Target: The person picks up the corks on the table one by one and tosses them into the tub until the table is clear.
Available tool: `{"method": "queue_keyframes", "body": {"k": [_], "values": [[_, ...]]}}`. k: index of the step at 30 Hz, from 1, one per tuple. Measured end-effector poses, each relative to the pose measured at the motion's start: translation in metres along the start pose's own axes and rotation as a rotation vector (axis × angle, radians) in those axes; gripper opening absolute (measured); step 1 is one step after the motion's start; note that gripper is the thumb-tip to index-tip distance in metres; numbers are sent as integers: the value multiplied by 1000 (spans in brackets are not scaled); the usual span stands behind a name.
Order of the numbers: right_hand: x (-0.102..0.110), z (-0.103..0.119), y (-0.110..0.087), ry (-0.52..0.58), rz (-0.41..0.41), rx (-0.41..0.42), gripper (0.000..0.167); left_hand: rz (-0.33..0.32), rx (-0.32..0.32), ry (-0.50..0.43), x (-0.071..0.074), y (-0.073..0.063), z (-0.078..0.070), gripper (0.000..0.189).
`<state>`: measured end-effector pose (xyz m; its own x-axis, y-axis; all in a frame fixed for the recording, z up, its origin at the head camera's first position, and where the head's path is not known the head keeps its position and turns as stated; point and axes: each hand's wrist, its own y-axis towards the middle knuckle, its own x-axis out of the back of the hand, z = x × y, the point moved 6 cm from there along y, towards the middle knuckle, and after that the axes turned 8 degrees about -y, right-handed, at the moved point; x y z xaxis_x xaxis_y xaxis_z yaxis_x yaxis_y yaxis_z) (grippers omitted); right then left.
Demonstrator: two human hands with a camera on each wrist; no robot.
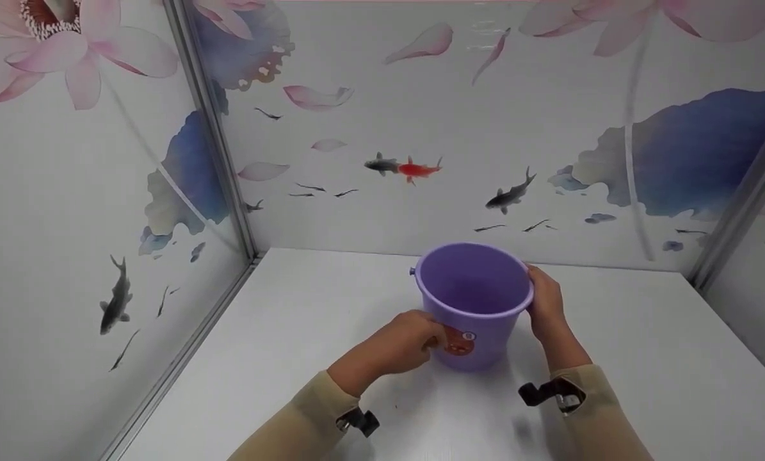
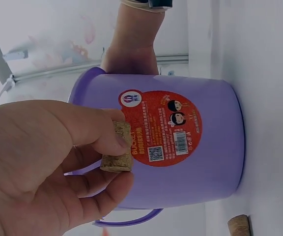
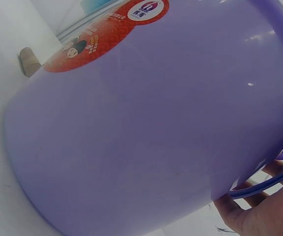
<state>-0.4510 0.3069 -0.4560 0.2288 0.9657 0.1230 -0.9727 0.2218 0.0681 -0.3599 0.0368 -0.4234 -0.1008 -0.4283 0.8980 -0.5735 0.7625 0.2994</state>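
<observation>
A purple plastic bucket point(image 1: 475, 333) with a round red label point(image 2: 168, 128) stands upright on the white table. Between thumb and fingers, my left hand point(image 1: 400, 342) pinches a short brown cork point(image 2: 117, 160) in front of the bucket's side, next to the label. The head view hides that cork behind the hand. My right hand point(image 1: 545, 298) grips the bucket at its right side by the rim, with fingers curled near the purple handle point(image 3: 267, 186). Another cork point(image 2: 239, 225) lies on the table close to the bucket's base.
White panels printed with lotus flowers and fish enclose the table point(image 1: 280, 314): a left wall point(image 1: 68, 211), a back wall point(image 1: 356, 218) and one at the right. A metal rail point(image 1: 184, 352) runs along the table's left edge.
</observation>
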Motion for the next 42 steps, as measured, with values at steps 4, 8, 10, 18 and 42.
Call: {"method": "queue_keyframes", "body": {"k": [4,8,10,18,42], "values": [[0,1,-1,29,0,9,40,-5,-28,-5,9,4,-7,26],[-1,2,0,39,-6,22,38,3,-12,-24,15,7,-8,24],[-3,1,0,44,-5,20,39,5,-5,-25,18,7,-9,23],[-6,-1,5,72,6,-12,40,-4,-9,-14,32,10,-13,20],[-1,-2,0,36,-6,-2,48,-1,-27,-21,52,28,-31,21]]}}
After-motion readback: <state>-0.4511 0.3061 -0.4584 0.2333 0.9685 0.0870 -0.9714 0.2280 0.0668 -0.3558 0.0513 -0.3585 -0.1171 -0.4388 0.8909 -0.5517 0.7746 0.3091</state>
